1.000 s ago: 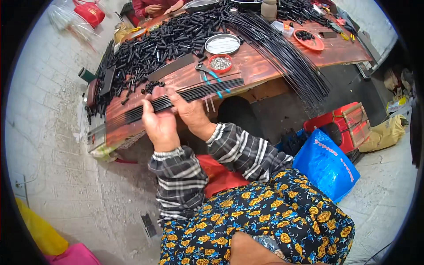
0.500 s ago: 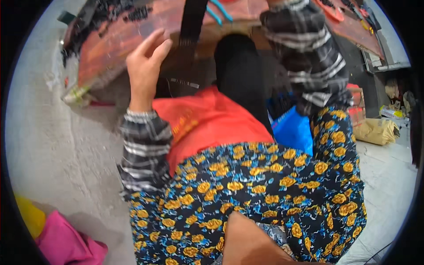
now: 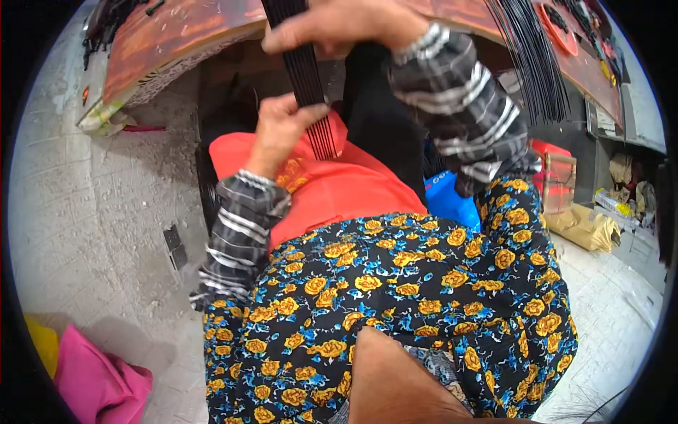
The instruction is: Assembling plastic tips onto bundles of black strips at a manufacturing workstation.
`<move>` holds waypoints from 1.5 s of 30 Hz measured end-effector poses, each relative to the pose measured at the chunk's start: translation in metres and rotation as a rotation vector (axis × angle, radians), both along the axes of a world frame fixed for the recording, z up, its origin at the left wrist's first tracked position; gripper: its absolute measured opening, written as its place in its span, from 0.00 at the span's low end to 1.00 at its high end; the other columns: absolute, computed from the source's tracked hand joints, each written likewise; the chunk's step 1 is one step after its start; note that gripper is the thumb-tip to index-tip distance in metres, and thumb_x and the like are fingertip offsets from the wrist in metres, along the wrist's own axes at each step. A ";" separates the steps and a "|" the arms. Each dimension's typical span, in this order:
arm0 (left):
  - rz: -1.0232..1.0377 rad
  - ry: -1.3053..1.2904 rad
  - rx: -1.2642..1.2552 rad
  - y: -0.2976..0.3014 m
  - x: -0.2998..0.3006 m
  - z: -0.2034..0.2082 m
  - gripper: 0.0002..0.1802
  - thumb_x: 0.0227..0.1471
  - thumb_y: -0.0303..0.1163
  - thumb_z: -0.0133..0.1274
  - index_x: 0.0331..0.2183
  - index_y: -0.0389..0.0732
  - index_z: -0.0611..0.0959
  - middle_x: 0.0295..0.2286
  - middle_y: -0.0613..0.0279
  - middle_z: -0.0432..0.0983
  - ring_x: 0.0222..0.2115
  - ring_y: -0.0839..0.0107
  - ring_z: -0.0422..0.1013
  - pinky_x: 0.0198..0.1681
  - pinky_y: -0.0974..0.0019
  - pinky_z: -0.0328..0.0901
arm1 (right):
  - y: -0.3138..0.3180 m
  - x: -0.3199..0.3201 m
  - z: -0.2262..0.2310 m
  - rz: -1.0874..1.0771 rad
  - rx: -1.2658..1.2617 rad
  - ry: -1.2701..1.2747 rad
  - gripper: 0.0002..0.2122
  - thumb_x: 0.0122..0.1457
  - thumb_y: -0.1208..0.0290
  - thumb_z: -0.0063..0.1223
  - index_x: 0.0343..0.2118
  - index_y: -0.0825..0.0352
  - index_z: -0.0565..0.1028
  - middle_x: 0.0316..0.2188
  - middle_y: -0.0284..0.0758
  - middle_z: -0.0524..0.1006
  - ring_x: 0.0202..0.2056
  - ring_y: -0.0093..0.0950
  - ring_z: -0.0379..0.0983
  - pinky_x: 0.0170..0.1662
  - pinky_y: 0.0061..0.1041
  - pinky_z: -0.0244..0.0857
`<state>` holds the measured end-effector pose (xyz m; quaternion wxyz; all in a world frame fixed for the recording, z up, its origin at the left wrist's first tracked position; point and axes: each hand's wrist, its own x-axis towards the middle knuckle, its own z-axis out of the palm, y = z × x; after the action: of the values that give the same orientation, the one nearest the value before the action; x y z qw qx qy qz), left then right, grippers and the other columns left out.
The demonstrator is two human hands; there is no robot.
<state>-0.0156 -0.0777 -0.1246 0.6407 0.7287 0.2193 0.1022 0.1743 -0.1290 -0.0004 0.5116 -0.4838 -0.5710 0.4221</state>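
A flat bundle of thin black strands slants down from the table edge toward my lap, its lower ends spread side by side like a comb. Near those ends my left hand grips it, thumb across the front. Higher up, my right hand is closed round the same bundle, with the thumb in front and the other fingers mostly hidden behind. The bundle's upper end leaves the picture at the top. Below it, a red cloth covers my lap over a black floral garment.
The reddish table crosses the top. More black strands hang over its right edge, beside an orange-red dish. A blue bag sits by my leg; a brown package lies at right, pink cloth at lower left.
My left hand, open and empty before, has moved right and down and closed on the strands. My right hand has come down from the top edge onto the bundle.
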 end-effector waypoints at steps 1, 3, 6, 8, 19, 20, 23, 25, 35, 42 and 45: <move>-0.020 0.027 0.040 -0.003 -0.005 -0.006 0.08 0.46 0.26 0.59 0.31 0.32 0.83 0.23 0.73 0.76 0.25 0.86 0.67 0.30 0.75 0.65 | -0.003 -0.005 -0.020 -0.118 -0.089 -0.300 0.13 0.48 0.61 0.61 0.24 0.67 0.77 0.12 0.26 0.70 0.13 0.18 0.65 0.15 0.19 0.58; -0.050 0.066 0.002 -0.010 -0.005 0.003 0.07 0.47 0.26 0.59 0.31 0.33 0.83 0.23 0.74 0.76 0.25 0.86 0.66 0.29 0.75 0.65 | -0.007 -0.002 -0.027 -0.107 -0.185 -0.260 0.10 0.49 0.65 0.61 0.28 0.67 0.77 0.18 0.27 0.73 0.17 0.14 0.66 0.18 0.17 0.60; -0.066 0.048 -0.166 -0.013 -0.004 -0.006 0.08 0.47 0.26 0.58 0.32 0.34 0.84 0.25 0.73 0.77 0.28 0.85 0.68 0.33 0.75 0.66 | -0.007 0.004 -0.036 -0.057 -0.087 -0.265 0.10 0.49 0.68 0.61 0.28 0.70 0.76 0.20 0.28 0.75 0.23 0.17 0.70 0.27 0.20 0.65; -0.089 0.037 -0.233 -0.012 -0.009 -0.005 0.08 0.47 0.24 0.57 0.34 0.34 0.84 0.28 0.71 0.78 0.30 0.83 0.70 0.37 0.74 0.66 | -0.012 0.000 -0.028 -0.025 -0.091 -0.203 0.10 0.48 0.70 0.61 0.28 0.71 0.76 0.22 0.29 0.76 0.27 0.18 0.71 0.31 0.20 0.66; -0.056 -0.615 0.006 0.076 0.063 0.190 0.41 0.58 0.55 0.40 0.55 0.26 0.61 0.42 0.42 0.74 0.45 0.58 0.71 0.53 0.61 0.61 | -0.006 -0.013 -0.018 0.045 -0.153 -0.233 0.11 0.48 0.69 0.61 0.30 0.72 0.77 0.22 0.28 0.75 0.27 0.17 0.69 0.32 0.20 0.64; -0.057 -0.612 0.001 0.077 0.066 0.202 0.41 0.58 0.55 0.40 0.55 0.26 0.61 0.42 0.42 0.74 0.45 0.58 0.71 0.53 0.61 0.61 | -0.006 -0.014 -0.018 0.044 -0.157 -0.229 0.11 0.48 0.69 0.61 0.30 0.72 0.77 0.22 0.28 0.75 0.27 0.17 0.69 0.32 0.20 0.64; -0.338 -0.550 -0.235 0.078 0.067 0.219 0.37 0.62 0.54 0.29 0.56 0.29 0.61 0.45 0.40 0.71 0.49 0.51 0.68 0.56 0.52 0.58 | -0.003 -0.014 -0.022 0.171 -0.041 0.019 0.16 0.51 0.65 0.58 0.39 0.71 0.76 0.29 0.31 0.77 0.29 0.20 0.71 0.34 0.21 0.67; -0.353 -0.566 -0.352 0.071 0.057 0.220 0.39 0.61 0.55 0.28 0.57 0.29 0.59 0.44 0.38 0.71 0.48 0.50 0.69 0.55 0.51 0.59 | -0.014 -0.014 -0.010 0.131 -0.159 0.131 0.17 0.57 0.59 0.46 0.34 0.71 0.78 0.27 0.34 0.78 0.27 0.20 0.73 0.26 0.19 0.66; 0.299 -0.528 -0.382 0.031 -0.018 0.141 0.13 0.58 0.33 0.47 0.38 0.33 0.77 0.31 0.51 0.78 0.35 0.59 0.76 0.43 0.57 0.70 | -0.027 -0.039 -0.044 -0.031 -0.164 0.219 0.15 0.58 0.61 0.52 0.30 0.72 0.78 0.20 0.33 0.78 0.18 0.17 0.70 0.21 0.16 0.63; 0.361 -0.288 -0.493 0.021 0.001 0.108 0.13 0.51 0.25 0.55 0.40 0.31 0.79 0.31 0.62 0.77 0.25 0.80 0.70 0.28 0.77 0.64 | -0.025 -0.054 -0.046 -0.011 -0.242 0.302 0.16 0.61 0.61 0.50 0.31 0.73 0.77 0.23 0.34 0.78 0.26 0.21 0.74 0.33 0.20 0.68; 0.402 -0.319 -0.531 0.022 0.010 0.104 0.11 0.52 0.24 0.55 0.38 0.32 0.79 0.30 0.62 0.77 0.25 0.79 0.71 0.26 0.76 0.63 | -0.026 -0.053 -0.048 -0.007 -0.221 0.257 0.16 0.60 0.61 0.50 0.30 0.73 0.77 0.23 0.33 0.78 0.26 0.20 0.73 0.32 0.20 0.68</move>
<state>-0.0059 -0.0560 -0.0201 0.8006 0.4543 0.2744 0.2780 0.1218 -0.1545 -0.0486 0.5256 -0.4812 -0.4490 0.5390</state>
